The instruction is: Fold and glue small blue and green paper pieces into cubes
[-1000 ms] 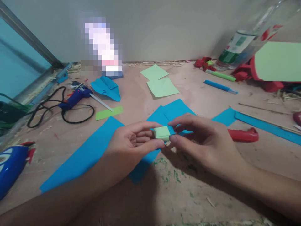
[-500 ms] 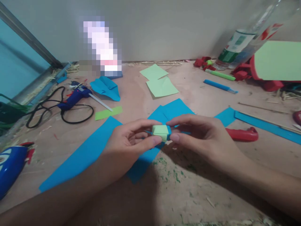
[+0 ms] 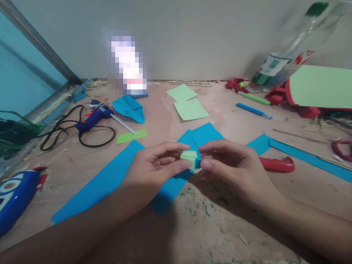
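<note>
Between my fingertips is a small pale green folded paper block (image 3: 188,157) with a blue paper piece (image 3: 197,163) at its right end. My left hand (image 3: 154,163) grips the green part between thumb and fingers. At the other end, the thumb and index finger of my right hand (image 3: 236,161) pinch the blue piece. Below them a blue paper sheet (image 3: 206,132) lies on the tabletop, partly covered by my hands. A long blue paper strip (image 3: 96,187) passes under my left forearm. Close to my right hand lies a red handle (image 3: 277,164), its other end hidden.
A blue glue gun (image 3: 95,118) with a black cord lies at left, near crumpled blue paper (image 3: 129,108). Pale green squares (image 3: 189,109) lie at the back. Plastic bottles (image 3: 271,69), a blue marker (image 3: 253,110) and blue strips (image 3: 308,157) are at right.
The block has turned slightly between my fingers, and less of the blue piece shows at its right end. The whole view has shifted a little; both hands keep their grip.
</note>
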`<state>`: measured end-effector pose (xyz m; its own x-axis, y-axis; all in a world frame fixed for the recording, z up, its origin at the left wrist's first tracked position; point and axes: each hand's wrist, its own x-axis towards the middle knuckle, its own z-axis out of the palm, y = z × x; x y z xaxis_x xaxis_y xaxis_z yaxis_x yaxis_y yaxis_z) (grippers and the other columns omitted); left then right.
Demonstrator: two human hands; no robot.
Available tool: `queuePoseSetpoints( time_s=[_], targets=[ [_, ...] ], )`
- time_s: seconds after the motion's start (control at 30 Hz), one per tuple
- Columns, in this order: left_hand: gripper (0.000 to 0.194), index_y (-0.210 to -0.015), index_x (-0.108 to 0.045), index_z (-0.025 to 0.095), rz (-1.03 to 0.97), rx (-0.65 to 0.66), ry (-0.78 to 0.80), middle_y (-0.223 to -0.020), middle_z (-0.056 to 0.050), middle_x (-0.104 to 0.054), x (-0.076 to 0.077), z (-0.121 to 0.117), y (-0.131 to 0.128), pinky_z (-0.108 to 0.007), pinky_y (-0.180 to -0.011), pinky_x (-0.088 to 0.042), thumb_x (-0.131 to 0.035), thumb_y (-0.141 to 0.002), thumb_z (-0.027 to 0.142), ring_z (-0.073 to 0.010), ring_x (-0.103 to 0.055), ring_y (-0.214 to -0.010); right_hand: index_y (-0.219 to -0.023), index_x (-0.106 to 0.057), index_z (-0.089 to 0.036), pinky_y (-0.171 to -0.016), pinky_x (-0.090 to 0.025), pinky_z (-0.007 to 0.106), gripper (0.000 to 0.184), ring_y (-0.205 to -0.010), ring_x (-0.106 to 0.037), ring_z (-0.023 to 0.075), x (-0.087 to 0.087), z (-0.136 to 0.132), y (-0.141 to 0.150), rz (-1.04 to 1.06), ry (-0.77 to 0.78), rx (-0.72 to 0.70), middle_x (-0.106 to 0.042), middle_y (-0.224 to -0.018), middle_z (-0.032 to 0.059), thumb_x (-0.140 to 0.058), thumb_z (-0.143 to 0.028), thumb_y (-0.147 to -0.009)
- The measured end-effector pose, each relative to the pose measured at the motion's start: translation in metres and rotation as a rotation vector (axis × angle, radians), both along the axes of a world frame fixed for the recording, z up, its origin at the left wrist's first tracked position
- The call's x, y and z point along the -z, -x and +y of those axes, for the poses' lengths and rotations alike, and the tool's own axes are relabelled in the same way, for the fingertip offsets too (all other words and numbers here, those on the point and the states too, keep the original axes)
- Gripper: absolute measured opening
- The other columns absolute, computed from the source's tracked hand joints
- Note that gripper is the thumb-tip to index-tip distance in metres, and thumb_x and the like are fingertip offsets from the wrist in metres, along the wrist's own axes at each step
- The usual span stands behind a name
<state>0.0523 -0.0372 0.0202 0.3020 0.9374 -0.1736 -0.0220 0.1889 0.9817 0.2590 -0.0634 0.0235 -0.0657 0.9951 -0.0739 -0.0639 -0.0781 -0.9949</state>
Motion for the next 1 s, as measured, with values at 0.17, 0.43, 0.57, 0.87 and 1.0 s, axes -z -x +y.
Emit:
queuePoseSetpoints(
  time_s=[0.17,0.43,0.57,0.87,1.0],
  targets=[
    [0.026,-0.106,-0.081,0.018,-0.072,0.080,0.087,-0.088,-0.005,-0.084,-0.0012,0.0045,0.0017,-0.029,-0.073,-0.067,-0.086,-0.084,0.032,-0.0214,-0.082,-0.077,-0.103,-0.081,-0.025,-0.068,-0.065,0.030,0.019,-0.084,-0.076,0.0187,-0.0038,-0.0010,-0.0043,-0.262,-0.281,-0.085,-0.079,-0.097,0.0039,-0.087,-0.025,-0.086],
    [0.026,-0.104,-0.078,0.016,-0.080,0.137,0.174,-0.085,-0.006,-0.084,0.0008,0.0054,0.0005,-0.026,-0.068,-0.064,-0.084,-0.087,0.035,-0.0195,-0.081,-0.072,-0.102,-0.076,-0.025,-0.069,-0.064,0.028,0.010,-0.085,-0.073,0.0173,-0.0023,-0.0069,-0.0019,-0.468,-0.424,-0.052,-0.077,-0.098,0.0032,-0.078,-0.020,-0.093],
    [0.030,-0.104,-0.076,0.016,-0.069,0.151,0.175,-0.079,-0.005,-0.082,-0.0005,0.0053,-0.0004,-0.027,-0.066,-0.063,-0.087,-0.084,0.035,-0.0202,-0.080,-0.070,-0.100,-0.076,-0.024,-0.071,-0.064,0.029,0.009,-0.084,-0.073,0.0172,-0.0035,-0.0072,-0.0024,-0.474,-0.420,-0.037,-0.077,-0.097,0.0029,-0.079,-0.022,-0.092],
    [0.029,-0.101,-0.076,0.016,-0.037,0.176,0.137,-0.071,-0.002,-0.079,-0.0010,0.0064,0.0014,-0.024,-0.062,-0.060,-0.087,-0.083,0.034,-0.0180,-0.077,-0.064,-0.094,-0.076,-0.024,-0.066,-0.061,0.026,0.009,-0.081,-0.072,0.0168,-0.0054,-0.0026,-0.0066,-0.406,-0.354,-0.090,-0.077,-0.091,0.0012,-0.083,-0.020,-0.089],
    [0.024,-0.101,-0.078,0.016,-0.048,0.195,0.119,-0.069,-0.001,-0.078,0.0006,0.0077,0.0033,-0.021,-0.059,-0.059,-0.085,-0.083,0.031,-0.0155,-0.076,-0.062,-0.095,-0.078,-0.022,-0.066,-0.060,0.026,0.006,-0.079,-0.070,0.0151,-0.0062,-0.0009,-0.0096,-0.441,-0.445,-0.143,-0.076,-0.092,0.0021,-0.080,-0.019,-0.092]
  ],
)
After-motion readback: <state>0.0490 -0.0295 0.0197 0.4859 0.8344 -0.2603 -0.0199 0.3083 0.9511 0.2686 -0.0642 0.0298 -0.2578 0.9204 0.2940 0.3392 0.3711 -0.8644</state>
